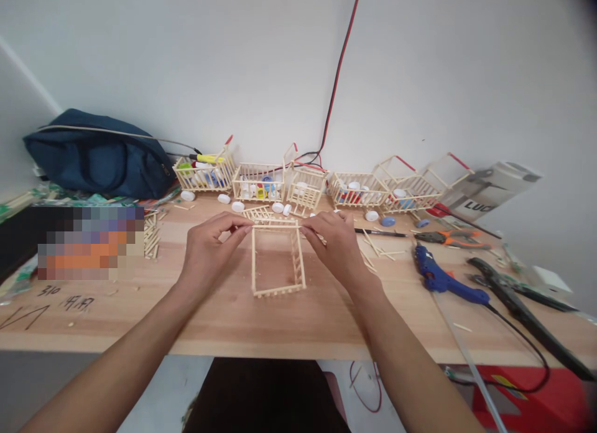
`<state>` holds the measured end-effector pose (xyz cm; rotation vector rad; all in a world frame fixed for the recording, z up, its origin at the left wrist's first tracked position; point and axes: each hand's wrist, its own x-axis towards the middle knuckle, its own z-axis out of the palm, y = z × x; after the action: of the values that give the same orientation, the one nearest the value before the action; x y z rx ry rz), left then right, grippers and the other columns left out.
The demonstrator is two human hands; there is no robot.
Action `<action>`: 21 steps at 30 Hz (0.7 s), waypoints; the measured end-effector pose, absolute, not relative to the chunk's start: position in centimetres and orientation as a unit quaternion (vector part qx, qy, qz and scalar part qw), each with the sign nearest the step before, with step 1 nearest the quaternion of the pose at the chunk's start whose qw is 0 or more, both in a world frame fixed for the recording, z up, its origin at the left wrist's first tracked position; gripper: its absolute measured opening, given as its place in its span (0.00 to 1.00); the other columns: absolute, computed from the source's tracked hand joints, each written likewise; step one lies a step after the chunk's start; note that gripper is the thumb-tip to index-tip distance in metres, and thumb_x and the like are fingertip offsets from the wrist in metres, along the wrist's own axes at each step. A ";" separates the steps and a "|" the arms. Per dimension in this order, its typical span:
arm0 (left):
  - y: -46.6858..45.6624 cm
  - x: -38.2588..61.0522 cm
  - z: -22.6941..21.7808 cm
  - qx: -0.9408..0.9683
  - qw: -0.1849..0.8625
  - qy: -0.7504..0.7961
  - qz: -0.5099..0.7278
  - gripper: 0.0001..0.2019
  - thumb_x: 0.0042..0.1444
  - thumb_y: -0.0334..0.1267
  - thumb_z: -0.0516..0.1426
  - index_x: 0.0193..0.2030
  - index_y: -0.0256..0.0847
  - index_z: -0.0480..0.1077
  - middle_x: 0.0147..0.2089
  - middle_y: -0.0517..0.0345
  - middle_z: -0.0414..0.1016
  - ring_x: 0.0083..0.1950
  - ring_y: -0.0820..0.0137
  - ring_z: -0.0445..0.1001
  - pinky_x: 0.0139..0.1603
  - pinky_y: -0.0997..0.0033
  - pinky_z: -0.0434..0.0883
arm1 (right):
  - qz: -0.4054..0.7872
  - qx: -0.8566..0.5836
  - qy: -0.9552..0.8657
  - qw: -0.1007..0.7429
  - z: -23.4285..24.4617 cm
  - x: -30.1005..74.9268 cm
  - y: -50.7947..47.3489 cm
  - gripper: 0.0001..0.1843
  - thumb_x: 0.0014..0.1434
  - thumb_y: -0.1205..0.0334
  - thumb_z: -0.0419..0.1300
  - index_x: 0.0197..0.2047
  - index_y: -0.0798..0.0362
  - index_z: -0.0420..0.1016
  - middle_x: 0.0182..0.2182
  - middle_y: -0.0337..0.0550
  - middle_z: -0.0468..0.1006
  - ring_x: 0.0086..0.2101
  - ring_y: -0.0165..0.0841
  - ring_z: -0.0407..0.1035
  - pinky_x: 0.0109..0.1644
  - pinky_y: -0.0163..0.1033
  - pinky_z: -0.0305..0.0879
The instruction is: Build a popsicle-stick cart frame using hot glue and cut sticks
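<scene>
A small open frame of thin wooden sticks [278,259] stands on the wooden table [280,321] in front of me. My left hand [209,243] pinches the frame's far left corner with thumb and fingers. My right hand [333,240] pinches the far right corner in the same way. Both hands are closed on the frame's top far edge. A flat stick lattice piece [257,213] lies just behind the frame.
Several finished stick baskets [259,181] with bottle caps line the wall. White and blue caps [237,206] lie loose near them. A blue glue gun [441,277], pliers [443,237] and a black tool lie at right. A dark blue bag [100,153] sits at back left.
</scene>
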<state>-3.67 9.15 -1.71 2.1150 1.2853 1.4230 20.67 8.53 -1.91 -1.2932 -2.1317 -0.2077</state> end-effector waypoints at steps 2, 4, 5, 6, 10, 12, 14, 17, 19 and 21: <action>9.2 -3.7 -1.7 0.733 0.145 0.444 0.495 0.06 0.58 0.38 0.58 0.35 0.42 0.76 0.37 0.59 0.80 0.40 0.69 0.76 0.44 0.69 0.71 | -0.081 -0.494 -0.807 0.314 -1.9 20.7 8.5 0.11 0.68 0.58 0.52 0.40 0.48 0.75 0.34 0.38 0.79 0.37 0.34 0.69 0.46 0.43 0.49; 9.1 -3.6 -1.7 0.732 0.147 0.443 0.497 0.06 0.58 0.38 0.57 0.35 0.41 0.76 0.37 0.59 0.79 0.40 0.69 0.76 0.44 0.69 0.71 | -0.084 -0.494 -0.806 0.315 -2.0 20.7 8.6 0.11 0.68 0.58 0.52 0.40 0.48 0.75 0.34 0.39 0.79 0.37 0.34 0.69 0.46 0.43 0.49; 9.2 -3.6 -1.8 0.731 0.147 0.443 0.497 0.06 0.58 0.38 0.57 0.35 0.41 0.76 0.37 0.59 0.79 0.40 0.69 0.76 0.44 0.69 0.71 | -0.084 -0.492 -0.807 0.316 -2.0 20.7 8.6 0.11 0.68 0.58 0.52 0.40 0.48 0.75 0.34 0.39 0.79 0.37 0.34 0.69 0.46 0.43 0.49; 9.2 -3.6 -1.8 0.731 0.147 0.444 0.497 0.06 0.58 0.38 0.57 0.35 0.41 0.76 0.37 0.58 0.79 0.40 0.69 0.76 0.45 0.69 0.71 | -0.084 -0.490 -0.807 0.318 -2.0 20.7 8.6 0.11 0.68 0.58 0.52 0.40 0.48 0.75 0.35 0.39 0.79 0.38 0.34 0.69 0.46 0.43 0.49; 9.2 -3.6 -1.9 0.731 0.149 0.437 0.502 0.06 0.58 0.37 0.58 0.35 0.41 0.76 0.37 0.57 0.80 0.39 0.69 0.76 0.43 0.69 0.71 | -0.084 -0.481 -0.811 0.321 -2.0 20.7 8.5 0.10 0.68 0.59 0.52 0.39 0.49 0.74 0.35 0.39 0.79 0.38 0.35 0.69 0.46 0.43 0.50; 9.2 -3.7 -1.9 0.732 0.155 0.430 0.505 0.06 0.58 0.36 0.57 0.35 0.41 0.76 0.37 0.57 0.80 0.40 0.69 0.76 0.43 0.69 0.71 | -0.090 -0.476 -0.812 0.324 -2.0 20.7 8.5 0.10 0.68 0.59 0.53 0.39 0.49 0.74 0.34 0.39 0.79 0.37 0.35 0.69 0.45 0.43 0.50; 9.2 -3.7 -1.9 0.733 0.162 0.425 0.505 0.06 0.58 0.35 0.57 0.36 0.41 0.76 0.37 0.56 0.80 0.40 0.69 0.76 0.43 0.69 0.70 | -0.096 -0.472 -0.813 0.328 -2.1 20.8 8.6 0.10 0.67 0.59 0.53 0.39 0.50 0.75 0.33 0.40 0.79 0.37 0.36 0.70 0.45 0.43 0.51; 9.1 -3.7 -1.9 0.731 0.174 0.422 0.508 0.05 0.58 0.34 0.58 0.36 0.40 0.77 0.37 0.56 0.80 0.40 0.69 0.76 0.43 0.69 0.70 | -0.099 -0.470 -0.813 0.328 -2.2 20.8 8.6 0.11 0.68 0.58 0.52 0.40 0.49 0.74 0.33 0.40 0.78 0.36 0.36 0.69 0.46 0.44 0.51; 9.0 -3.7 -1.9 0.725 0.182 0.421 0.513 0.05 0.57 0.33 0.58 0.36 0.40 0.77 0.37 0.56 0.80 0.40 0.69 0.76 0.43 0.69 0.70 | -0.099 -0.470 -0.814 0.326 -2.2 20.9 8.7 0.11 0.68 0.57 0.52 0.39 0.49 0.74 0.33 0.40 0.78 0.36 0.36 0.69 0.45 0.44 0.51; 9.0 -3.6 -2.0 0.718 0.191 0.426 0.517 0.05 0.57 0.32 0.59 0.36 0.40 0.77 0.37 0.56 0.80 0.40 0.69 0.76 0.43 0.69 0.70 | -0.102 -0.471 -0.814 0.324 -2.3 20.9 8.7 0.11 0.68 0.58 0.52 0.39 0.49 0.74 0.33 0.40 0.78 0.36 0.36 0.70 0.45 0.44 0.51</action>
<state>-3.61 9.02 -1.96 2.0159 1.1960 1.4526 20.92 8.65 -2.26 -1.2350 -2.1354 -0.2680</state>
